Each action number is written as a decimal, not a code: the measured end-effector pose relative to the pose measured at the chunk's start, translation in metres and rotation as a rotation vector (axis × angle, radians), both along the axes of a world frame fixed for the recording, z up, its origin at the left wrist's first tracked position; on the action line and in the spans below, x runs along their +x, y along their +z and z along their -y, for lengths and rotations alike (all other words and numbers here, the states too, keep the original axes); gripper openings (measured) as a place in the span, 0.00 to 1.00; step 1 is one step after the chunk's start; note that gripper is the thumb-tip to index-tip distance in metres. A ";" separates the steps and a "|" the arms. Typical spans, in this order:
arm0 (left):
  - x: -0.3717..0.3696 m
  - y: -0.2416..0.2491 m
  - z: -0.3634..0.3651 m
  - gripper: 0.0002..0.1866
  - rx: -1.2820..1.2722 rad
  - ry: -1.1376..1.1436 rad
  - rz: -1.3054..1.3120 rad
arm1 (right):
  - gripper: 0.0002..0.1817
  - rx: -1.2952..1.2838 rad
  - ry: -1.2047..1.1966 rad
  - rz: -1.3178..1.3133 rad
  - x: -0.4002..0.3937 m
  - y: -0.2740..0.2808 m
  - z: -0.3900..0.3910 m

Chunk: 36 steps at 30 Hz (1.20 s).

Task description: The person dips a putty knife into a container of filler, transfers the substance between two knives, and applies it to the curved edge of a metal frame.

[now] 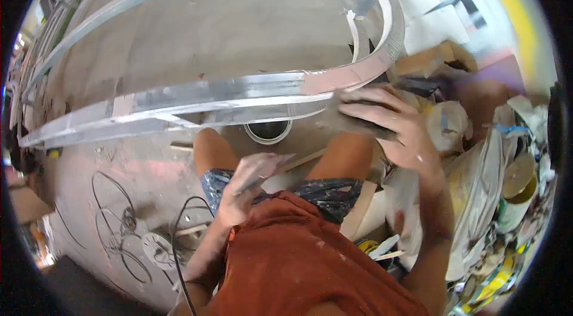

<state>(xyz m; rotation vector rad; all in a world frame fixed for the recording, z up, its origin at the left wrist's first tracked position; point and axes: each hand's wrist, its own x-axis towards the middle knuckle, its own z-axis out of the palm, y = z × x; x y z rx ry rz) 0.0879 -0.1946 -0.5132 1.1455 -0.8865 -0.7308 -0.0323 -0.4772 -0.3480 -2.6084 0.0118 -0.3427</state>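
My right hand (391, 122) is closed around a dark grey-brown sanding block (365, 123), partly covered by the fingers. The block is right at the outer edge of a long metal frame (221, 90), where its straight side turns into a curved end. Pinkish filler (340, 77) coats the frame beside that hand. Over my lap, my left hand (250, 178) is turned sideways, with fingers stretched to the right and slightly blurred; nothing clear shows in it. Pale dust covers both hands.
A round bucket (268, 131) stands under the frame between my knees. Black cable (116, 226) loops over the floor at left, near a round white disc (158, 249). Plastic sheeting (471, 196), a cardboard box (436, 60) and an open can (518, 187) crowd the right side.
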 end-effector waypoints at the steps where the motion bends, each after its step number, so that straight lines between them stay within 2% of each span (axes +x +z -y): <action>1: -0.005 -0.012 -0.004 0.32 0.022 0.080 -0.302 | 0.25 -0.169 0.135 -0.028 0.016 0.004 0.005; 2: -0.005 -0.024 -0.005 0.36 0.062 0.082 -0.303 | 0.25 -0.170 0.165 -0.032 0.030 0.002 0.015; 4: -0.016 -0.031 0.001 0.36 0.042 0.116 -0.360 | 0.36 -0.474 0.389 -0.066 0.055 -0.005 0.032; 7: -0.026 -0.020 0.013 0.36 0.035 0.148 -0.460 | 0.37 -0.543 0.504 -0.035 0.084 -0.013 0.050; 8: -0.028 -0.020 0.016 0.35 0.087 0.150 -0.377 | 0.37 -0.535 0.519 -0.038 0.088 -0.018 0.057; 9: -0.029 -0.019 0.017 0.35 0.139 0.149 -0.289 | 0.37 -0.547 0.525 -0.051 0.091 -0.023 0.065; 13: -0.028 -0.020 0.021 0.34 0.093 0.162 -0.334 | 0.37 -0.558 0.475 -0.091 0.083 -0.029 0.089; 15: -0.027 -0.017 0.020 0.34 0.190 0.211 -0.476 | 0.37 -0.561 0.477 -0.082 0.080 -0.024 0.094; 17: -0.026 -0.019 0.023 0.33 0.152 0.211 -0.507 | 0.36 -0.565 0.479 -0.073 0.083 -0.018 0.092; 20: -0.025 -0.019 0.030 0.33 0.117 0.211 -0.527 | 0.34 -0.479 0.525 -0.022 0.096 -0.021 0.076; 25: -0.021 -0.006 0.034 0.33 0.159 0.172 -0.485 | 0.28 -0.592 0.575 0.030 0.096 -0.039 0.077; 27: -0.024 -0.011 0.035 0.33 0.133 0.191 -0.605 | 0.27 -0.586 0.565 0.042 0.091 -0.041 0.081; 29: -0.027 -0.021 0.037 0.33 0.134 0.163 -0.612 | 0.25 -0.560 0.533 0.019 0.084 -0.041 0.087; 34: -0.029 -0.019 0.047 0.33 0.164 0.108 -0.677 | 0.27 -0.550 0.497 -0.053 0.067 -0.038 0.115; 36: -0.028 -0.019 0.048 0.33 0.292 0.098 -0.574 | 0.28 -0.524 0.467 -0.077 0.059 -0.034 0.125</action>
